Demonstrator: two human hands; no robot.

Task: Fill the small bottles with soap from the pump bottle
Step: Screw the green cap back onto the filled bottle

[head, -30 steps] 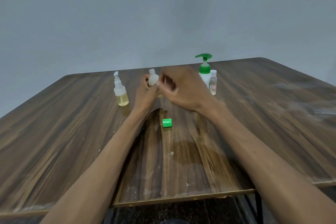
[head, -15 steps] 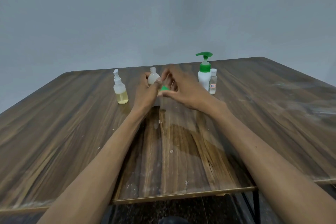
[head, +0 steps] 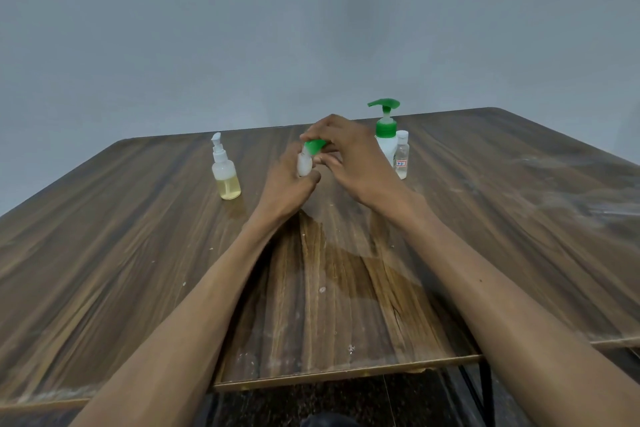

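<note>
My left hand (head: 289, 184) grips a small white bottle (head: 304, 163) upright above the middle of the wooden table (head: 138, 253). My right hand (head: 349, 156) pinches a green cap (head: 314, 146) right on top of that bottle's neck. Behind my right hand stands the white pump bottle (head: 386, 135) with a green pump head. A small clear bottle (head: 401, 154) with a white cap and a label stands touching its right side.
A small pump bottle (head: 225, 170) holding yellow liquid stands to the left of my hands. The table's near edge (head: 346, 373) runs across the bottom, with dark floor below it. A grey wall rises behind the table.
My right hand picked the green cap up from the table and brought it onto the top of the small white bottle. My left hand kept holding the bottle.
</note>
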